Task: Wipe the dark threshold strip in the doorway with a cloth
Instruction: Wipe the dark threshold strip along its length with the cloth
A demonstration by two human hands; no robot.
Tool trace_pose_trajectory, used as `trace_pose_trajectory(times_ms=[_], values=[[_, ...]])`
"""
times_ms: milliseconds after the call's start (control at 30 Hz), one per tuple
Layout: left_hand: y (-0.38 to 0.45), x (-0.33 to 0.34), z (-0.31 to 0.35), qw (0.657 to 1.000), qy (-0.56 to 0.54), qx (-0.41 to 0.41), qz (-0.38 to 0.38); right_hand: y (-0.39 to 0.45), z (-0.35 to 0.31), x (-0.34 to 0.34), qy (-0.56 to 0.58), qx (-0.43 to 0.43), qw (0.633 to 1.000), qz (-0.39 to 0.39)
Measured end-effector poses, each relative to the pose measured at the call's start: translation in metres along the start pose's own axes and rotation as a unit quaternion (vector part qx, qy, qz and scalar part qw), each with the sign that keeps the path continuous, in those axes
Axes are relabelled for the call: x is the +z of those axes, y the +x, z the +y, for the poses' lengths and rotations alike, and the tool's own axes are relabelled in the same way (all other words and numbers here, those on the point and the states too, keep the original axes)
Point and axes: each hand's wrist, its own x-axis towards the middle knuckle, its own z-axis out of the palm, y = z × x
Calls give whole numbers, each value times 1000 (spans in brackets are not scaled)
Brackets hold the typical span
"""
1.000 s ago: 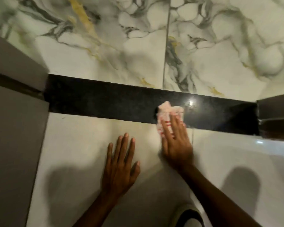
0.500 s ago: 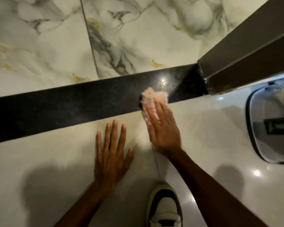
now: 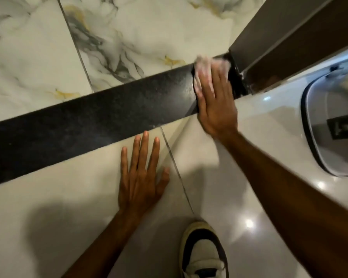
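Observation:
A dark speckled threshold strip runs across the floor from lower left to upper right. My right hand lies flat on a pale crumpled cloth and presses it onto the strip's right end, close to the door frame. Most of the cloth is hidden under my fingers. My left hand rests palm down on the white tile just in front of the strip, fingers spread, holding nothing.
A brown door frame rises at the strip's right end. A grey rounded object with a dark rim sits on the floor at far right. Marbled tiles lie beyond the strip. A white and black shoe stands near the bottom edge.
My right hand has slid the cloth along the strip to the right, up to the door frame. The left hand stays planted on the tile while the view has swung right.

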Motion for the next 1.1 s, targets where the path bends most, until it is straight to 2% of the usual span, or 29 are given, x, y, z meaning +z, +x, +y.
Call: trace_pose_trajectory(times_ms=[67,133,233,300,367,433,567,633,700,800,900,1000,1100], values=[[1,-7,3,1000,7,0,-7,-54,11,-8,10,47,999,1],[1,-10,4,1000,13,-5,-14,-84,17,-11,-2,130,992,3],[3,-7,4,1000,4,-19,-21,-67,6,-1,-15,229,973,25],[2,-3,3,1000,0,-25,-15,-33,-9,9,-27,248,967,51],[2,0,2,1000,1,-25,-5,-1,-25,22,-31,201,978,40],[3,1,2,1000,2,-30,-4,19,-47,30,5,110,993,28],[3,-7,4,999,3,-30,-20,-27,-61,22,4,-37,999,1],[3,-12,4,999,4,-31,-32,-76,-44,13,21,-34,999,-29],[3,-14,5,999,1,-33,-37,-101,-21,5,10,5,999,-30],[3,-9,5,999,-6,-28,-25,-74,-1,3,-18,82,996,15],[1,-1,2,1000,-4,-25,-9,-11,-11,16,-11,134,989,57],[3,-4,2,999,-8,-32,-22,23,-46,24,18,93,995,29],[7,-33,7,995,-31,-34,-87,-20,-72,8,44,-9,998,-32]])
